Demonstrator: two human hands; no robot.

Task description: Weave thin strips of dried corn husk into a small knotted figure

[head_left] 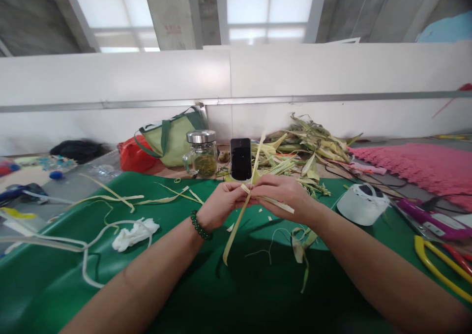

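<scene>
Both my hands meet above a green table cover [155,255], pinching pale yellow-green leaf strips [236,226]. My left hand [221,203], with a dark bead bracelet on its wrist, is closed on the strips from the left. My right hand [283,194] is closed on them from the right. One long strip runs up past my fingers and hangs down below them. A shorter strip sticks out to the right under my right hand.
Loose strips [110,196] and a crumpled white tissue [134,233] lie at left. Behind my hands stand a glass jar [202,154], a black phone [241,159], a green bag [167,137] and a leaf pile [306,147]. At right: white tape roll [361,203], pink cloth [424,164], yellow-handled tool [438,267].
</scene>
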